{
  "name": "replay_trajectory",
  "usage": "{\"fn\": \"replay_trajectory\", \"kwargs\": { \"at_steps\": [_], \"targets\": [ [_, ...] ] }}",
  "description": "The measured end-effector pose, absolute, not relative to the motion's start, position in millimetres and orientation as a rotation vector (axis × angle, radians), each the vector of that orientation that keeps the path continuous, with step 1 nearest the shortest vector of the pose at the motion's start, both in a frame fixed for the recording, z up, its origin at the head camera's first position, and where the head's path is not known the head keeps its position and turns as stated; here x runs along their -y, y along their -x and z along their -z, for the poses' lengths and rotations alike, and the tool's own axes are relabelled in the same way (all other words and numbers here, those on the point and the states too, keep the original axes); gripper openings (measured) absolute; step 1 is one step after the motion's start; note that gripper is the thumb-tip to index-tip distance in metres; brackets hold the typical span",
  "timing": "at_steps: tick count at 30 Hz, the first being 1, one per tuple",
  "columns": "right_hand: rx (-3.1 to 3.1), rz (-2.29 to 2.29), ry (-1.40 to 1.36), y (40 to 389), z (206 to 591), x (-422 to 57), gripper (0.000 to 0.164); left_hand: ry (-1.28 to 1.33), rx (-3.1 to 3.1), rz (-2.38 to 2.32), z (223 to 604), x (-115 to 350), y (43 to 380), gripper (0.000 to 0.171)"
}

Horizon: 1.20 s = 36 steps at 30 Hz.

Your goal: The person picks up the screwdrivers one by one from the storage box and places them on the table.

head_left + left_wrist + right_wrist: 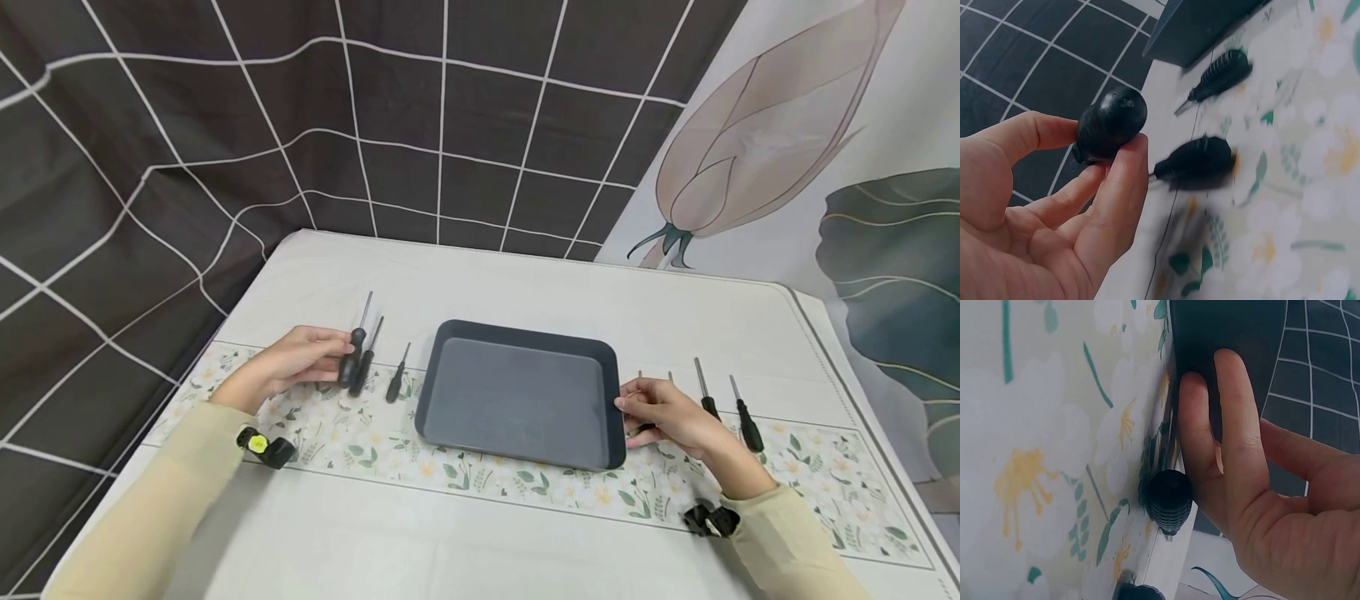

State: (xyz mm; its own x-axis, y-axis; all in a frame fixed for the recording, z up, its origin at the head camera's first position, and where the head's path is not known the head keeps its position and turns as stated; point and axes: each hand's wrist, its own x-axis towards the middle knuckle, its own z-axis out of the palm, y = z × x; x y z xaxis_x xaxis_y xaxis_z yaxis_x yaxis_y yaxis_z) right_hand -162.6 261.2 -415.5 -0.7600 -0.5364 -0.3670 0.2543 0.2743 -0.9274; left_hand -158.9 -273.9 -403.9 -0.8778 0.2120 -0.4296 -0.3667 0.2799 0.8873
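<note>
My left hand (300,354) pinches the black handle of a screwdriver (349,367) between thumb and fingers; its shaft points away from me. In the left wrist view the handle's rounded end (1124,109) faces the camera, above the table. Close on its right lies a second black screwdriver (363,375), then a smaller one (395,385). A dark grey rectangular tray (517,400) sits mid-table. At its right side my right hand (663,417) grips the wall, thumb at the rim and fingers on the outer wall (1235,325).
Right of the tray lie several more screwdrivers, some partly hidden by my right hand. Two stand out, one screwdriver (707,396) beside my wrist and another screwdriver (747,425) further right. The white tablecloth (360,533) has a floral band. A dark grid curtain (480,117) hangs behind.
</note>
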Motion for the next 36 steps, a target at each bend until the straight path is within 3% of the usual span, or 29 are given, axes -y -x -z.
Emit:
{"fn": "replay_trajectory", "kwargs": {
  "at_steps": [36],
  "targets": [
    [-1.865,1.577,0.285,161.6,414.2,-261.1,0.035,0.217,-2.096,-1.617,405.9,300.8,167.0,0.06]
  ]
}}
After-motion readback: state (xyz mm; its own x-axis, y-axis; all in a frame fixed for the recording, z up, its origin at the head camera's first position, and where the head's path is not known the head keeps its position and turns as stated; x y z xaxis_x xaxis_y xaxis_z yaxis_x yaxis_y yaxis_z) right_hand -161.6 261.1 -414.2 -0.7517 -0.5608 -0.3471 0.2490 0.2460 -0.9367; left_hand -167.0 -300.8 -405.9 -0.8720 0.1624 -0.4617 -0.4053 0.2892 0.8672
